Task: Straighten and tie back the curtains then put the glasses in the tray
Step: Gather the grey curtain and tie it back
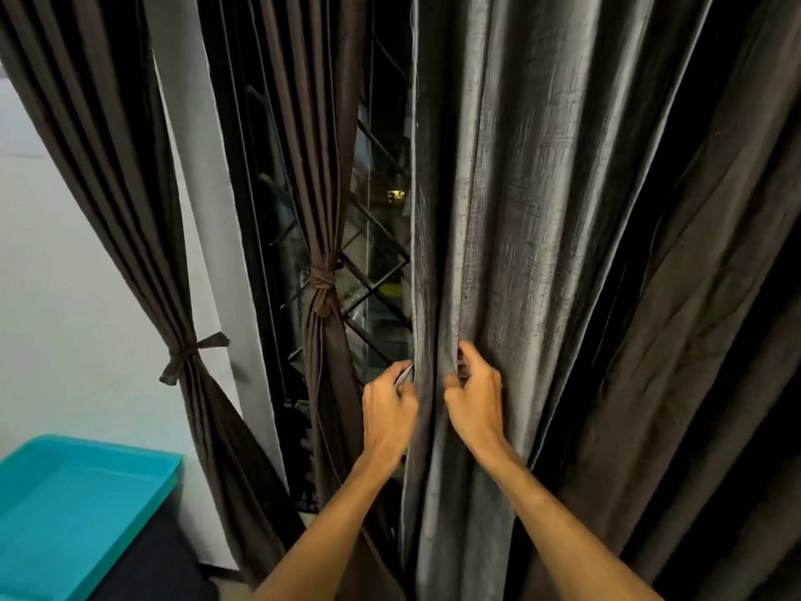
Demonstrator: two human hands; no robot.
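Your left hand [388, 409] pinches the grey curtain's [520, 210] left edge; your right hand [474, 396] grips a fold just beside it. Tray [56, 514] sits near left.

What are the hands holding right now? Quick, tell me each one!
Left hand: closed, pinching the edge of the grey curtain.
Right hand: closed, gripping a fold of the same grey curtain.
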